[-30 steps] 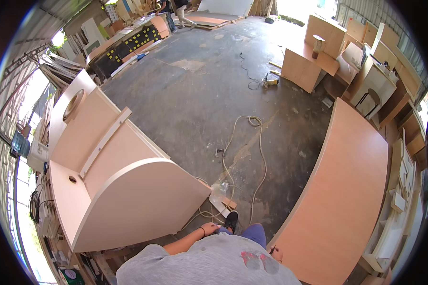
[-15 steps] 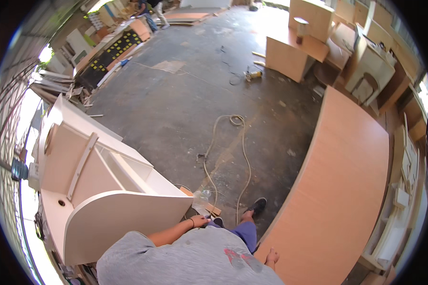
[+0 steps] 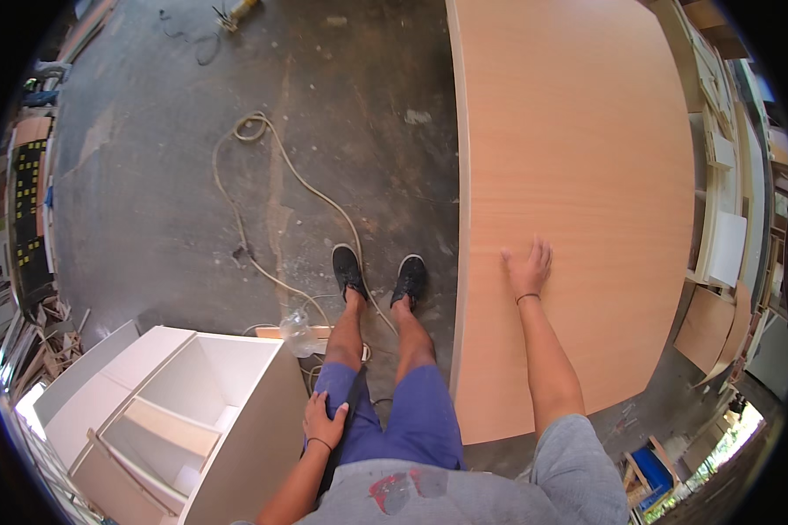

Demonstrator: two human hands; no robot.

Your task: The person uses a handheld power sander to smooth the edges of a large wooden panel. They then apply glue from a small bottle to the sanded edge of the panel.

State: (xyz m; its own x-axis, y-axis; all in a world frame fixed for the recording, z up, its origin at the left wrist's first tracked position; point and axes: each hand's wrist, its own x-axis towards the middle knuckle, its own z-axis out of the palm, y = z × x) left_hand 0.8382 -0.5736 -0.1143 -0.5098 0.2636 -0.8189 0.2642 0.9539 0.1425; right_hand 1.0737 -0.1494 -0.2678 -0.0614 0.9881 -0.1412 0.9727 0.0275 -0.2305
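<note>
My right hand [image 3: 528,269] lies flat on a large light-brown wood panel [image 3: 578,157] to my right, fingers spread and nothing in them. My left hand [image 3: 325,422] rests on the left leg of my purple shorts [image 3: 403,429], fingers stretched over the cloth. Beside its fingertips a long black strip [image 3: 348,429] runs down between my legs; what it is I cannot tell. Left of me is a pale cabinet [image 3: 258,420] with open compartments, its inside facing away from my legs.
A pale cable or hose [image 3: 324,194] loops over the dark floor [image 3: 166,254] and passes by my shoes [image 3: 408,278]. A clear plastic bag [image 3: 299,334] lies near the cabinet's corner. A yellow power tool [image 3: 236,12] sits far off. Boards [image 3: 722,227] are stacked beyond the panel.
My view has turned down and to the right. My right hand now lies farther forward on the panel, with the arm reaching out. My left hand is still at my thigh.
</note>
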